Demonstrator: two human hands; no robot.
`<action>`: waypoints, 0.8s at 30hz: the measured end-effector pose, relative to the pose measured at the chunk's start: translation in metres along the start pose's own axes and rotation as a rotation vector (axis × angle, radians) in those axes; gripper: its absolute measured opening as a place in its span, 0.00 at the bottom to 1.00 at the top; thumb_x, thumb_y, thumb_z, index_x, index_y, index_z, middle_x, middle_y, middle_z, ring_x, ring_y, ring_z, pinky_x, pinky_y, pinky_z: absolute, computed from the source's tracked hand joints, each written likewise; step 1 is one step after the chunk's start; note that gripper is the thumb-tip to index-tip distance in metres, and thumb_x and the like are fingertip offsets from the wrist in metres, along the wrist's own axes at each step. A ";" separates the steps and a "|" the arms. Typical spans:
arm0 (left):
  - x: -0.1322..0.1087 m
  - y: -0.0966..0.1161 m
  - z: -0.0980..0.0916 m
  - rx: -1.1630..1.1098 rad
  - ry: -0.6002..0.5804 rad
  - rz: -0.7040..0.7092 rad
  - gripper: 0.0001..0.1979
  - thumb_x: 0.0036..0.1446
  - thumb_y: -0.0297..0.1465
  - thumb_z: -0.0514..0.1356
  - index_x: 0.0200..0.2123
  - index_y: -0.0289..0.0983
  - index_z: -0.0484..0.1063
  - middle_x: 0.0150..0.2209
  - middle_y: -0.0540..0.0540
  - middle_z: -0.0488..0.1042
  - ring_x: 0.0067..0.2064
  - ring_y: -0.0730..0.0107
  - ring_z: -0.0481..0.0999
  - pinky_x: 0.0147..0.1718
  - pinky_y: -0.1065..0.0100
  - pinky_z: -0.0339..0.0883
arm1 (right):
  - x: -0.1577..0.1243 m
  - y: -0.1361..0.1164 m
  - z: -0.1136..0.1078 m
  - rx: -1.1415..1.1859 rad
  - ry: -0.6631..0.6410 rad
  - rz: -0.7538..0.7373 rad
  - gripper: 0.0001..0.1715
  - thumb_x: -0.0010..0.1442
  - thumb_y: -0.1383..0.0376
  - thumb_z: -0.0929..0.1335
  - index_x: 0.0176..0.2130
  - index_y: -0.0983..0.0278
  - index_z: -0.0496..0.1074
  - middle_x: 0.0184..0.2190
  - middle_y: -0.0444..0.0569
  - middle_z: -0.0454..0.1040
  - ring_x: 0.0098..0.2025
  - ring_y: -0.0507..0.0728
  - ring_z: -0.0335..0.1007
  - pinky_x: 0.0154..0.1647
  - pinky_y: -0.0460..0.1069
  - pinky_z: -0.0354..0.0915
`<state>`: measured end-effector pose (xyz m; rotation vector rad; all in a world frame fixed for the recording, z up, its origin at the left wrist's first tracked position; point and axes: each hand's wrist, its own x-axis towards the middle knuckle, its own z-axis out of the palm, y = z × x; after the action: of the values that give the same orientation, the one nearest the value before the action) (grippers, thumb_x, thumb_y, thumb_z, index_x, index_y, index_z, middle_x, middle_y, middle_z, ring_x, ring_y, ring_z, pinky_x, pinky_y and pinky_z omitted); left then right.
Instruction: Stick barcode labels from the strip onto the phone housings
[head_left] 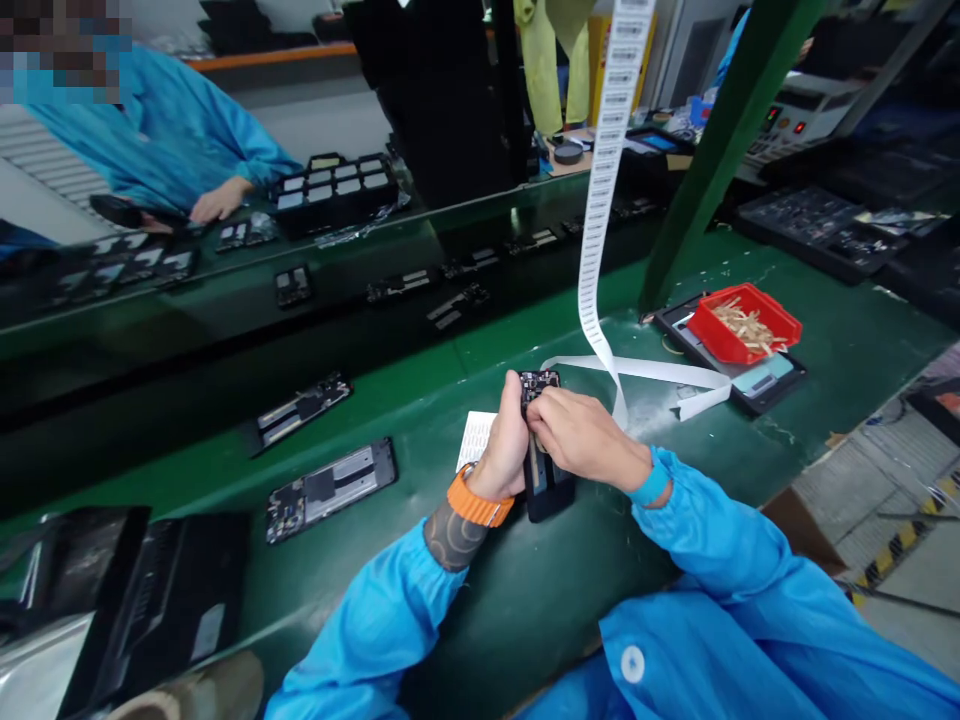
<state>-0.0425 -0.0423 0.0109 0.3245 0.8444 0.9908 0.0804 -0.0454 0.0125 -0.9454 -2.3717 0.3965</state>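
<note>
My left hand (506, 442) is closed around the left side of an opened phone (551, 492), its circuit board showing at the top end. Over the phone's upper half, my right hand (574, 430) has its fingers bent and pressed together against the board. Whatever those fingertips pinch, if anything, is hidden. A white sheet with printed marks (475, 438) lies behind my left wrist. To the left on the green bench rests another opened phone (331, 490). A long strip of barcode labels (606, 170) hangs down and curls onto the bench beside my right hand.
A red bin (780, 322) of small pale strips stands on a dark tray (772, 395) at the right. Several opened phones lie along the dark conveyor (202, 375). A green post (720, 170) rises behind. Across the line, a person in blue sits near a tray of parts (337, 205).
</note>
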 end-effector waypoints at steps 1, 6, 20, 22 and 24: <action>0.002 0.002 0.004 -0.003 0.023 0.008 0.32 0.66 0.55 0.50 0.46 0.33 0.77 0.33 0.43 0.80 0.36 0.61 0.82 0.38 0.65 0.75 | -0.005 -0.001 -0.005 0.032 -0.028 -0.033 0.09 0.69 0.68 0.60 0.35 0.61 0.65 0.33 0.49 0.71 0.35 0.57 0.66 0.37 0.52 0.63; 0.023 0.025 0.020 0.040 0.005 0.063 0.35 0.67 0.57 0.43 0.44 0.34 0.76 0.34 0.40 0.81 0.30 0.61 0.81 0.29 0.63 0.77 | -0.051 0.058 -0.079 0.133 0.127 0.124 0.09 0.69 0.66 0.61 0.35 0.60 0.66 0.31 0.45 0.71 0.32 0.54 0.67 0.35 0.48 0.62; 0.094 0.046 0.045 0.134 -0.449 -0.186 0.40 0.67 0.57 0.41 0.50 0.29 0.75 0.38 0.33 0.80 0.32 0.53 0.83 0.31 0.55 0.78 | -0.100 0.248 -0.189 -0.622 0.402 0.821 0.06 0.59 0.70 0.66 0.35 0.68 0.74 0.35 0.63 0.76 0.40 0.64 0.69 0.40 0.55 0.58; 0.078 0.047 0.040 0.117 -0.497 -0.187 0.42 0.67 0.58 0.39 0.53 0.27 0.74 0.43 0.30 0.79 0.34 0.52 0.83 0.32 0.54 0.78 | -0.097 0.235 -0.188 -0.615 0.584 0.814 0.09 0.56 0.71 0.68 0.40 0.70 0.75 0.38 0.64 0.76 0.44 0.66 0.69 0.44 0.57 0.61; 0.058 0.047 0.032 0.104 -0.529 -0.199 0.45 0.66 0.59 0.37 0.56 0.26 0.72 0.46 0.28 0.78 0.36 0.51 0.82 0.34 0.52 0.78 | -0.085 0.204 -0.174 -0.533 0.811 0.749 0.07 0.57 0.68 0.69 0.38 0.68 0.75 0.36 0.60 0.76 0.43 0.64 0.70 0.45 0.58 0.63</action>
<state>-0.0309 0.0351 0.0327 0.5517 0.4343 0.6313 0.3444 0.0511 0.0277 -1.8106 -1.3287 -0.3438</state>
